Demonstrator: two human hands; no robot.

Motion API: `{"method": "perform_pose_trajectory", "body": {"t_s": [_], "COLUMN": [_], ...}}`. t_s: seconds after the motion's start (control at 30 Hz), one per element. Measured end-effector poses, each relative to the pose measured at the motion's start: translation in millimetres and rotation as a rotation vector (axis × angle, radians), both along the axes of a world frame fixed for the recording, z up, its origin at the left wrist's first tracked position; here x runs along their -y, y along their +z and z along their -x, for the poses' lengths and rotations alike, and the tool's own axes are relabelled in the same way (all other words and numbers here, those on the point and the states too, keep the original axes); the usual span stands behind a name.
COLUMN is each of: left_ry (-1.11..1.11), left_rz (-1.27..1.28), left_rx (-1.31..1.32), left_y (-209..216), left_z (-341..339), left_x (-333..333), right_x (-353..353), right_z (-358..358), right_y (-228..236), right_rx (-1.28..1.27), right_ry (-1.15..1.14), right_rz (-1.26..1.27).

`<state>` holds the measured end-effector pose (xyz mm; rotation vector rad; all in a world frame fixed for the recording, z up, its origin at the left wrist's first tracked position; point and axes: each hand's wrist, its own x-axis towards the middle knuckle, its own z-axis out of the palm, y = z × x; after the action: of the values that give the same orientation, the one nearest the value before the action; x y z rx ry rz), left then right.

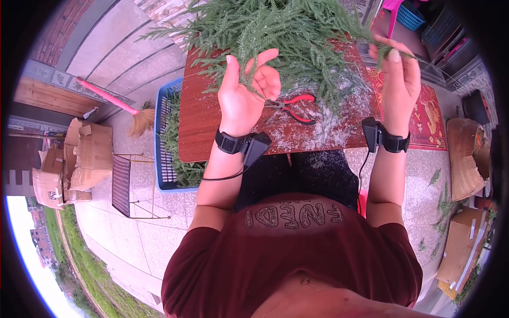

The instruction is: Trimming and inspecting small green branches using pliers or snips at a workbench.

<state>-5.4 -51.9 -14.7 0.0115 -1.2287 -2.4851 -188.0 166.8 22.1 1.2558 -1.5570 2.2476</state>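
My left hand [248, 87] is turned palm up over the table, its lower fingers curled around the stem of a frosted green sprig [249, 50]. The thumb and forefinger stand apart. Off to the right, my right hand [400, 74] pinches a thin green sprig [386, 49] between thumb and fingers. A big heap of artificial-looking green branches [297, 37] covers the far half of the brown wooden table [204, 132]. Beside my left hand lie red-handled pliers [298, 108], with white flakes scattered around them.
Left of the table, a blue plastic basket [159, 143] holds more greenery. Further left are a broom [142, 122], a small metal rack [121, 185] and torn cardboard boxes [87, 153]. A red patterned mat [424, 116] and more cardboard boxes [464, 244] are at right.
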Motion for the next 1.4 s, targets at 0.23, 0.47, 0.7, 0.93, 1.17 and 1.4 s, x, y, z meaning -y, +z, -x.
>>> {"method": "perform_pose_trajectory", "body": {"t_s": [0.23,0.47,0.7,0.93,1.17,1.4], "left_ry": [-0.011,-0.232,-0.147,0.158,0.494,0.473], "left_rz": [-0.371,-0.45,-0.116,-0.005,0.065,0.008], "left_rx": [-0.07,-0.064,0.107,0.153,-0.018,0.042], "left_y": [21,7,-9,-6,-18,-4], "left_z": [1,11,5,3,9,5], "left_x": [-26,-47,-14,14,22,7], "right_x": [57,64,66,63,66,63], "right_z": [-52,-64,-77,-83,-82,-69], "right_y": [-34,-40,-44,-41,-49,-45], "right_rx": [-0.456,-0.808,-0.661,-0.482,-0.023,0.476], "right_ry": [-0.056,0.074,0.193,0.422,0.585,0.435], "right_rz": [-0.479,-0.328,-0.216,-0.275,-0.156,-0.169]}}
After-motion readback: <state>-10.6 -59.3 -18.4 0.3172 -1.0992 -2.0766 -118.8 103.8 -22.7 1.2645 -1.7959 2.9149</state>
